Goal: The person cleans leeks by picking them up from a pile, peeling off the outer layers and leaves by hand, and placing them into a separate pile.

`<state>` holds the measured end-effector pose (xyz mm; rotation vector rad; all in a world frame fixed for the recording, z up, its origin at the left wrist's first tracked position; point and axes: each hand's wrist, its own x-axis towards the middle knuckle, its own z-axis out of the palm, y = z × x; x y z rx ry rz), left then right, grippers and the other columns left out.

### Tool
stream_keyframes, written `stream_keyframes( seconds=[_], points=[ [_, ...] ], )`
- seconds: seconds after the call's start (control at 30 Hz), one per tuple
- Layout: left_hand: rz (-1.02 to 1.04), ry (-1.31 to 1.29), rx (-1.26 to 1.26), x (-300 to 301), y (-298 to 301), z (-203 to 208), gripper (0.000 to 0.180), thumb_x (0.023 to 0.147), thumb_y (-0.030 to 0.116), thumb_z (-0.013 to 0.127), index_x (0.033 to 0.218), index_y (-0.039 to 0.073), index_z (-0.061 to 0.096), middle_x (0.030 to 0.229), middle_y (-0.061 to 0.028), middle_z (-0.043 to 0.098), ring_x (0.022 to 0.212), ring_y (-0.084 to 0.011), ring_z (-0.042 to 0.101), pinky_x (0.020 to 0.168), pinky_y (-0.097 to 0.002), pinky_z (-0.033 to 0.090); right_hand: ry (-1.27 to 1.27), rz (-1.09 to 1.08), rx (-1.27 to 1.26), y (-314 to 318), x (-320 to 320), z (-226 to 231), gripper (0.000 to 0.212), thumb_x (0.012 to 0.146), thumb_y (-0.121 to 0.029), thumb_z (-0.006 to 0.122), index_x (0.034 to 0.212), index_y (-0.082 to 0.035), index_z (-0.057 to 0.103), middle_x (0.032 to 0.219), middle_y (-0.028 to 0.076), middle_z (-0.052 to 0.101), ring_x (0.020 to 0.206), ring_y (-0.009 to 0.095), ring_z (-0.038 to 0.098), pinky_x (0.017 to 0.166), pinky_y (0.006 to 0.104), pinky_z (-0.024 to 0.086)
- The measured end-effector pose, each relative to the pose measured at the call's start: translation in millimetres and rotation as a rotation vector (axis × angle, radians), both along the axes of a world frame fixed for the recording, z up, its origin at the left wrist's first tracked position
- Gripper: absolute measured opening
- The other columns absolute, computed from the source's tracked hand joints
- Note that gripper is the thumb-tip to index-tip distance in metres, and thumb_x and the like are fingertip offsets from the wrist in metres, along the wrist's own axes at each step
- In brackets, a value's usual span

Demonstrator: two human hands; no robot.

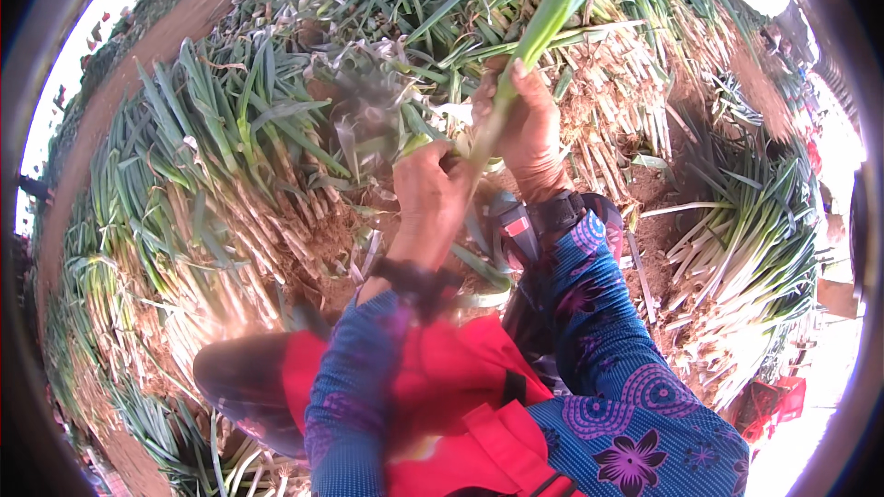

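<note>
The tilted stalk (557, 18), seemingly part-cleaned, is in front of the lap, clasped by the right hand (534, 133), the left hand (431, 191) curled beside it, its pinch unclear, with paler stalks (714, 267) heaped rightward, browner stalks (267, 212) apparently left to do.

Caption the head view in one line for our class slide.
Right hand holding a green onion, left hand at its pale stem, amid heaped onions.

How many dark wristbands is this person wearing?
2 in view. One dark wristband, blurred, sits just behind the left hand; the other dark wristband sits just behind the right hand. More could be hidden under the patterned sleeves.
</note>
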<state>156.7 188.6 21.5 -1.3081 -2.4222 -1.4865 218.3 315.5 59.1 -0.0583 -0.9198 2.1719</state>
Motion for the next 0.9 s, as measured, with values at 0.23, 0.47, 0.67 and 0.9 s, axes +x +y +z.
stream_keyframes(
  seconds=[0.23,0.47,0.67,0.9],
  points=[
    [-0.066,-1.144,0.191,-18,-15,-15,0.016,0.087,0.014,0.056,0.088,0.001,0.066,0.076,-0.0074,0.069,0.066,-0.0190,0.068,0.064,-0.0304,0.058,0.090,0.015,0.002,13,9,5,0.041,0.089,-0.036,0.059,0.103,0.002,0.054,0.070,0.006,0.049,0.062,0.019,0.048,0.057,0.0316,0.041],
    [0.001,-1.472,0.466,-47,-52,-41,0.025,0.092,0.018,0.048,0.103,-0.001,0.058,0.097,-0.0170,0.066,0.088,-0.0266,0.067,0.079,-0.0365,0.058,0.155,-0.042,-0.024,27,19,12,0.045,0.088,-0.043,0.059,0.101,0.000,0.055,0.071,0.004,0.047,0.063,0.018,0.045,0.058,0.0315,0.039],
    [0.249,-1.402,0.594,-129,-130,-106,0.018,0.092,0.011,0.048,0.101,0.000,0.059,0.096,-0.0162,0.066,0.089,-0.0278,0.067,0.082,-0.0425,0.058,0.195,-0.186,-0.065,58,42,11,0.047,0.081,-0.046,0.066,0.095,-0.003,0.057,0.067,0.002,0.049,0.059,0.017,0.048,0.055,0.0296,0.041],
    [0.428,-1.083,0.587,-210,-265,-103,0.020,0.085,0.011,0.060,0.101,0.000,0.063,0.092,-0.0108,0.065,0.086,-0.0217,0.064,0.078,-0.0337,0.057,0.189,-0.251,-0.150,85,70,5,0.042,0.084,-0.045,0.064,0.090,-0.004,0.054,0.074,0.004,0.050,0.065,0.017,0.047,0.061,0.0317,0.041]
  ],
)
